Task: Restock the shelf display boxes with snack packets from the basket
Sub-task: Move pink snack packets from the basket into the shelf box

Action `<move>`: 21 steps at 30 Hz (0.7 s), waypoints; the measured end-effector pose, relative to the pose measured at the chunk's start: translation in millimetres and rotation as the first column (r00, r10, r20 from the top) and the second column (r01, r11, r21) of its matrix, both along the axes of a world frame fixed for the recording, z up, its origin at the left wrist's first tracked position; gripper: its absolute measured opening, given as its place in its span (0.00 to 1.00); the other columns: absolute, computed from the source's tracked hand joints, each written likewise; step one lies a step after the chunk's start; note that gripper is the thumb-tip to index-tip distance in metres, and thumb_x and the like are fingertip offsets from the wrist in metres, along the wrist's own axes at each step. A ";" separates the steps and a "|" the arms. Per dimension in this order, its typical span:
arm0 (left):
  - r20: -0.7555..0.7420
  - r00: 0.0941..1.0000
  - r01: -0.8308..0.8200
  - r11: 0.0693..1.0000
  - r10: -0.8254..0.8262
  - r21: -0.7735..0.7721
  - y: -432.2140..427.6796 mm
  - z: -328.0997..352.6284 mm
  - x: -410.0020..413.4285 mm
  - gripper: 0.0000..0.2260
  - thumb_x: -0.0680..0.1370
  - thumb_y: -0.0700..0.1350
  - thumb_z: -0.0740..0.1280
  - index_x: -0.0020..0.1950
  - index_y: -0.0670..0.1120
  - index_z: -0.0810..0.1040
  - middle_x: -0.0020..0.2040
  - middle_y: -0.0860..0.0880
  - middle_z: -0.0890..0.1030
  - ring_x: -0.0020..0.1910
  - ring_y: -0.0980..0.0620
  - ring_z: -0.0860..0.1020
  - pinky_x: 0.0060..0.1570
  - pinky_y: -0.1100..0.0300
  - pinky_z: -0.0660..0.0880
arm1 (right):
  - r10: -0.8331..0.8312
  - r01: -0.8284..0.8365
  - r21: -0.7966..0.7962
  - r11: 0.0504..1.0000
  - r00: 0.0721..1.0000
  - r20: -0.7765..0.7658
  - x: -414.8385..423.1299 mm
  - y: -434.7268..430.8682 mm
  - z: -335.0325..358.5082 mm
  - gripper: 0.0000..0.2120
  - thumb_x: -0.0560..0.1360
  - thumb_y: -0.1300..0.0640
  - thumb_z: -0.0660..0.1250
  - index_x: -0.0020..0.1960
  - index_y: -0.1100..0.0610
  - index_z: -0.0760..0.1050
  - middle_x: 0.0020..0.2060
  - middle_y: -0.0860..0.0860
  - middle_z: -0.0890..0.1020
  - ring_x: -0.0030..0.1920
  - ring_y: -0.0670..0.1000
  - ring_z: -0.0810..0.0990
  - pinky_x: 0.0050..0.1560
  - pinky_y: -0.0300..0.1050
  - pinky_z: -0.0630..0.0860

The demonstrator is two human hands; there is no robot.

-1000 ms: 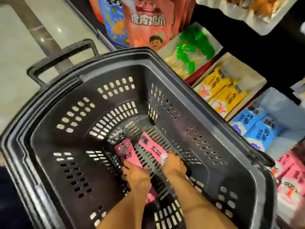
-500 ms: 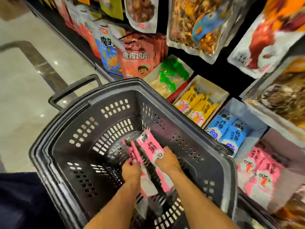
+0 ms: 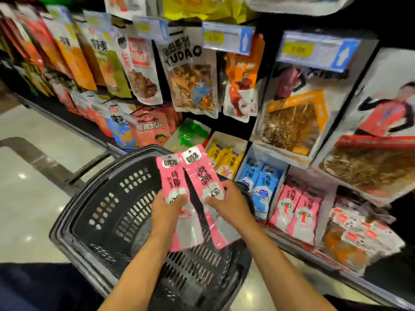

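My left hand (image 3: pixel 167 212) grips a long pink snack packet (image 3: pixel 174 178) around its middle. My right hand (image 3: pixel 231 204) holds a second pink packet (image 3: pixel 202 173) the same way. Both packets stand side by side, raised above the black plastic basket (image 3: pixel 107 212), whose visible bottom shows no other packets. To the right, on the low shelf, a display box (image 3: pixel 298 209) holds matching pink packets. A box of blue packets (image 3: pixel 260 178) and a box of yellow packets (image 3: pixel 224 157) stand to its left.
Hanging snack bags (image 3: pixel 193 86) and price tags (image 3: pixel 226 37) fill the shelf above the boxes. A box of red and white packets (image 3: pixel 357 234) sits at the far right. Pale tiled floor (image 3: pixel 29 198) lies to the left, and the basket handle (image 3: pixel 89 163) points that way.
Both hands have lifted the two pink packets out of the basket bottom to above its rim. The view has tilted up, showing more of the shelf.
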State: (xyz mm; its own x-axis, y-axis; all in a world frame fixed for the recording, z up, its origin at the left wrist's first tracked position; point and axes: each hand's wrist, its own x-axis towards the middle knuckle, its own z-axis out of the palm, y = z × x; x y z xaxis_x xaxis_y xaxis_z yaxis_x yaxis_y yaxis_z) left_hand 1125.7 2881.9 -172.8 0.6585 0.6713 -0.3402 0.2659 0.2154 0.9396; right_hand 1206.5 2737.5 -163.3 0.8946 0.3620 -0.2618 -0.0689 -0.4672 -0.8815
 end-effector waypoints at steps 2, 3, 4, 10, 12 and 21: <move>0.002 0.998 0.060 0.996 -0.061 0.070 -22.5 14.8 11.4 0.10 0.74 0.37 0.71 0.53 0.47 0.79 0.46 0.42 0.84 0.42 0.42 0.82 0.45 0.46 0.79 | -0.107 0.107 0.043 0.993 0.994 -0.006 2.3 -28.8 7.6 0.15 0.68 0.54 0.73 0.52 0.49 0.71 0.42 0.48 0.81 0.41 0.52 0.82 0.39 0.47 0.79; 0.012 0.994 0.103 0.989 -0.104 0.106 -35.2 20.7 18.5 0.10 0.74 0.37 0.71 0.52 0.47 0.79 0.45 0.43 0.84 0.41 0.43 0.82 0.43 0.48 0.80 | -0.155 0.157 0.071 0.985 0.987 -0.031 4.1 -44.9 9.7 0.14 0.69 0.56 0.73 0.50 0.50 0.71 0.41 0.49 0.81 0.40 0.52 0.82 0.36 0.46 0.79; 0.019 0.988 0.146 0.978 -0.151 0.146 -48.8 25.1 27.3 0.10 0.74 0.36 0.71 0.52 0.48 0.79 0.43 0.44 0.84 0.39 0.44 0.82 0.39 0.51 0.80 | -0.211 0.216 0.083 0.973 0.976 -0.059 7.0 -60.9 9.5 0.12 0.70 0.57 0.72 0.49 0.50 0.72 0.41 0.50 0.81 0.39 0.52 0.82 0.35 0.46 0.79; -0.048 0.911 0.413 0.901 -0.410 0.136 -143.2 21.8 86.0 0.09 0.71 0.34 0.72 0.46 0.47 0.81 0.39 0.45 0.85 0.32 0.48 0.80 0.35 0.53 0.79 | -0.483 0.502 0.048 0.863 0.850 -0.209 28.8 -157.8 -6.2 0.08 0.69 0.59 0.72 0.46 0.56 0.75 0.38 0.54 0.81 0.33 0.51 0.79 0.39 0.50 0.80; -0.059 0.881 0.473 0.875 -0.469 0.105 -171.2 10.4 102.1 0.10 0.70 0.31 0.71 0.42 0.47 0.80 0.38 0.44 0.84 0.34 0.47 0.79 0.37 0.51 0.77 | -0.525 0.545 0.017 0.839 0.817 -0.239 30.8 -179.5 -12.4 0.07 0.70 0.61 0.72 0.42 0.55 0.74 0.37 0.53 0.80 0.32 0.50 0.78 0.35 0.45 0.77; -0.419 0.677 0.703 0.701 -0.605 0.123 -226.9 -60.3 156.1 0.05 0.65 0.37 0.71 0.37 0.44 0.78 0.32 0.45 0.80 0.23 0.58 0.77 0.28 0.61 0.78 | -0.578 0.551 -0.175 0.816 0.774 -0.259 55.8 -224.7 -73.4 0.10 0.68 0.61 0.69 0.49 0.59 0.78 0.39 0.52 0.81 0.35 0.47 0.77 0.22 0.31 0.66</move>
